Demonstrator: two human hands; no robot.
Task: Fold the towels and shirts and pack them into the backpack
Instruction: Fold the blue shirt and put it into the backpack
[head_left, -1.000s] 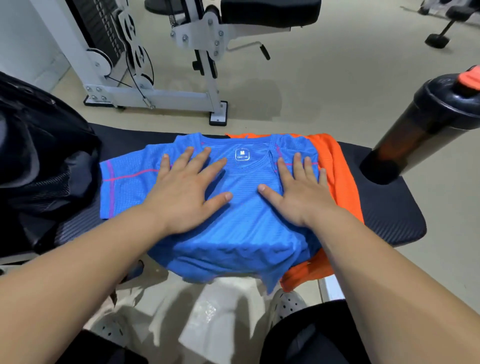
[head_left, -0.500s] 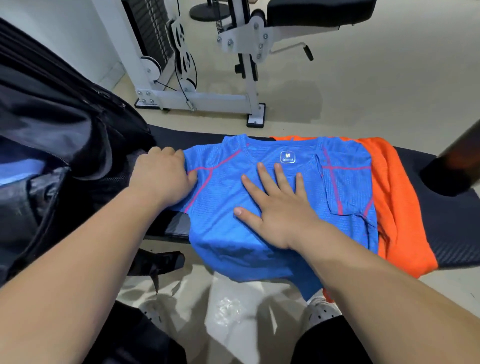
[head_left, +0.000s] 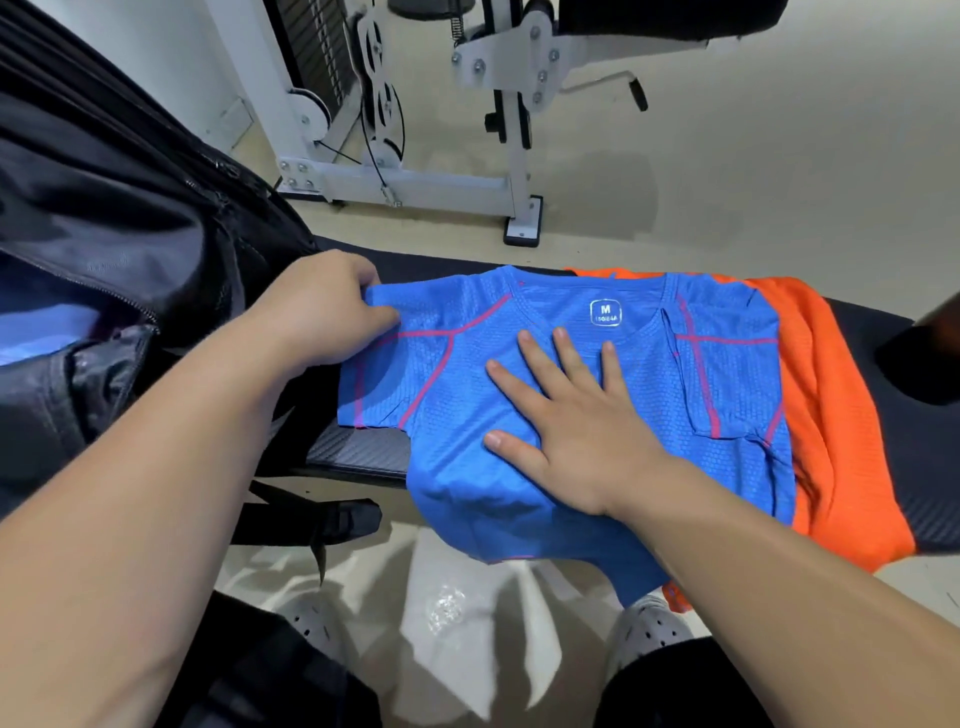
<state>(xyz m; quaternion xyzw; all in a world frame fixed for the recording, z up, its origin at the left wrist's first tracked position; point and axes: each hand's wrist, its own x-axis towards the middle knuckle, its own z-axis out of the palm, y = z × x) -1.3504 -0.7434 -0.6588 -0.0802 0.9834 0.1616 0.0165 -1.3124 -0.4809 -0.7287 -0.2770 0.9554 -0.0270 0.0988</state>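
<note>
A blue shirt (head_left: 717, 395) with pink seams lies spread on the black bench (head_left: 358, 449), its lower part hanging over the front edge. Its right sleeve is folded in. My left hand (head_left: 317, 312) grips the edge of the shirt's left sleeve, fingers curled round the fabric. My right hand (head_left: 576, 415) presses flat on the shirt's chest with fingers spread. Under the blue shirt lies an orange garment (head_left: 841, 426), showing at the right. The black backpack (head_left: 104, 218) stands open at the left, with light blue fabric (head_left: 41, 327) inside.
A white gym machine (head_left: 415, 176) stands on the floor behind the bench. A dark object's base (head_left: 924, 364) sits at the bench's right end. My shoes (head_left: 649, 629) and a backpack strap (head_left: 311, 519) are below the bench's front edge.
My left hand left the shirt's chest and moved left to take hold of the left sleeve edge. My right hand shifted to the middle of the chest. The view swung left toward the backpack.
</note>
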